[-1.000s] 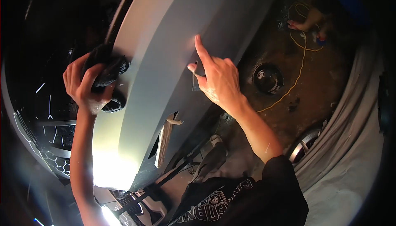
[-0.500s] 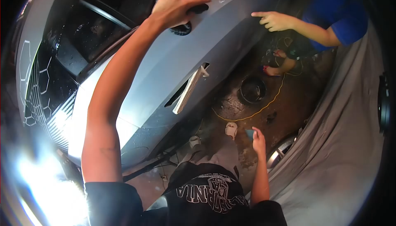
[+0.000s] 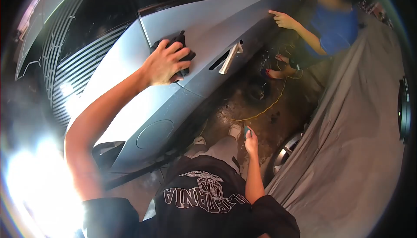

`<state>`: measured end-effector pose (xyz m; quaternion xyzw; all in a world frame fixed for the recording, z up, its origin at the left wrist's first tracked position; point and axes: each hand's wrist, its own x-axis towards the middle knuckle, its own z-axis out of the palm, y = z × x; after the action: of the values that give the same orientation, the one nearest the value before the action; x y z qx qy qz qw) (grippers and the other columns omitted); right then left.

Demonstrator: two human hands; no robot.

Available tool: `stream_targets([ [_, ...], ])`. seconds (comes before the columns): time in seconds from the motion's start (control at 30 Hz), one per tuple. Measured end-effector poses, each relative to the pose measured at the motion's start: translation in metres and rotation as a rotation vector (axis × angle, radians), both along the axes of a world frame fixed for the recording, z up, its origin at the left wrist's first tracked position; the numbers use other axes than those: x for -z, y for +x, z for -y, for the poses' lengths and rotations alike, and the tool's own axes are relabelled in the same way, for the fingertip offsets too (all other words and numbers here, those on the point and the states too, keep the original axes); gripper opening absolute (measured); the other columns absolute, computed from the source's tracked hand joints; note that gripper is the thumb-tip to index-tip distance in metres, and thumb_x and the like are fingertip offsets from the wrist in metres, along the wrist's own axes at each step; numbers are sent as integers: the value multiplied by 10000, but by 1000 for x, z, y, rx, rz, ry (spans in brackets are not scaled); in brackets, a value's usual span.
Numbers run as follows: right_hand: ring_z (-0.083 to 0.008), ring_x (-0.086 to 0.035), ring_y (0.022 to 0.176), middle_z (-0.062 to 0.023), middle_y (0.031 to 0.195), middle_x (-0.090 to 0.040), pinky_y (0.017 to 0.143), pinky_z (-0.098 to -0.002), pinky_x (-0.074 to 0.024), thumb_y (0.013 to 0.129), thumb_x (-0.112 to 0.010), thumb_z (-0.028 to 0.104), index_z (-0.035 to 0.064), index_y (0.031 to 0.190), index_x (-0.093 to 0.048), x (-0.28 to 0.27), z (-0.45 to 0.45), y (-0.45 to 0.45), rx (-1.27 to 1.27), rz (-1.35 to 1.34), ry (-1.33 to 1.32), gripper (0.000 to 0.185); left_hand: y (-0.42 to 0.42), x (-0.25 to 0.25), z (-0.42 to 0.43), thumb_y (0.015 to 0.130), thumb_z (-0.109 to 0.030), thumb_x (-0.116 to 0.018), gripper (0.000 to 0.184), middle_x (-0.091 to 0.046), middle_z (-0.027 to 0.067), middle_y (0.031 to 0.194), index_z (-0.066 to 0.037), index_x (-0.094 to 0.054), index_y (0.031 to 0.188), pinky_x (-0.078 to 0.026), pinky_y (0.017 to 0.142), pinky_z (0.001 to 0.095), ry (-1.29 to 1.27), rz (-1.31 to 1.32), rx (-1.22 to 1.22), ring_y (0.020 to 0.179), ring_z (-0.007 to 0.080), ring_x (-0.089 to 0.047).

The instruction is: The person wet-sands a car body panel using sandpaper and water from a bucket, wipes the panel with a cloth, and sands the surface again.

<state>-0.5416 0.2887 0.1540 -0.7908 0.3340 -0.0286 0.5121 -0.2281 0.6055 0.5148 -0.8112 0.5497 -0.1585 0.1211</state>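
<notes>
My left hand (image 3: pixel 167 64) is closed over a bunched black cloth (image 3: pixel 180 40), which lies against the car's silver-grey body panel (image 3: pixel 208 27). A dark handle recess in the panel, with a pale strip (image 3: pixel 230 58) standing out of it, is to the right of this hand. Lower down, my right hand (image 3: pixel 251 143) hangs in front of my body, away from the car. Its fingers pinch a small, flat teal piece (image 3: pixel 247 132), largely covered by the hand, so I cannot tell its exact kind.
A person in a blue shirt (image 3: pixel 333 30) crouches farther along the car, one hand (image 3: pixel 284 20) pointing at its side. On the wet floor are a yellow cord (image 3: pixel 271 106) and a dark round container (image 3: pixel 257 89). A grey cover (image 3: pixel 339 129) drapes over a wheeled vehicle at right.
My left hand and the cloth have shifted back along the car, from beside the window to behind the handle recess. My view has turned too. The right hand keeps hold of the teal piece.
</notes>
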Motion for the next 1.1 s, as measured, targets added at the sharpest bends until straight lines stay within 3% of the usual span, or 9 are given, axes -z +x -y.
stream_targets([
  [0.17,-102,-479,611,-24,852,-599,575,-290,-448,1046,-480,365,101,1354,-591,-10,-29,31,-109,83,57,420,8,0,-25,641,-334,-796,342,-585,9,1033,-193,-645,913,-469,839,361,51,37,27,1047,201,-561],
  [0.27,-146,-589,784,-65,1010,-650,738,-308,-500,1053,-468,328,70,1350,-584,-65,-27,59,-140,21,96,411,47,-47,-19,633,-292,-814,391,-580,16,1021,-182,-639,964,-489,816,356,-94,231,-54,1004,222,-572],
  [0.33,-324,-552,1253,-188,1315,-593,1065,-384,-410,1047,-450,232,13,1322,-583,-117,-38,93,-198,232,62,376,61,-106,-24,620,-275,-837,443,-581,30,1054,-174,-628,997,-494,829,376,-115,289,-211,1033,235,-578],
  [0.47,-342,-503,1300,-194,1410,-508,1094,-387,-391,1049,-438,189,-32,1341,-548,-228,-97,185,-231,645,-99,382,79,-191,-48,716,-225,-799,281,-598,57,990,-132,-652,938,-516,812,421,-211,526,-247,979,271,-596],
  [0.53,-358,-413,1391,-224,1504,-406,1149,-478,-308,1009,-510,177,-37,1440,-433,-244,-138,226,-266,724,-309,487,88,-211,-59,702,-222,-826,313,-604,79,975,-113,-638,928,-509,808,429,-325,583,-78,962,297,-600],
  [0.6,-367,-263,1484,-238,1592,-260,1175,-618,-155,953,-588,183,-34,1521,-276,-237,-199,222,-441,573,-551,683,86,-222,-61,726,-211,-819,291,-626,90,987,-103,-635,922,-523,790,428,-418,632,-194,924,313,-620],
  [0.67,-365,-149,1522,-224,1636,-145,1143,-707,-39,908,-643,195,-31,1550,-174,-239,-225,199,-646,590,-473,826,87,-219,-57,727,-209,-818,282,-636,93,1001,-100,-638,916,-535,773,418,-483,615,-230,905,314,-632],
  [0.9,-379,-131,1519,-253,1632,-112,1157,-668,-108,1027,-460,305,-53,1542,-170,-248,-150,309,-312,417,-531,690,94,-204,-58,743,-198,-810,238,-664,97,1026,-119,-671,919,-559,739,397,-648,589,-280,884,300,-674],
  [1.1,-351,-192,1514,-188,1647,-133,1121,-724,-105,932,-622,323,28,1566,-187,-244,-185,232,-832,561,-671,823,96,-208,-64,750,-229,-800,277,-668,105,1029,-116,-693,979,-551,754,410,-541,755,-198,911,316,-666],
])
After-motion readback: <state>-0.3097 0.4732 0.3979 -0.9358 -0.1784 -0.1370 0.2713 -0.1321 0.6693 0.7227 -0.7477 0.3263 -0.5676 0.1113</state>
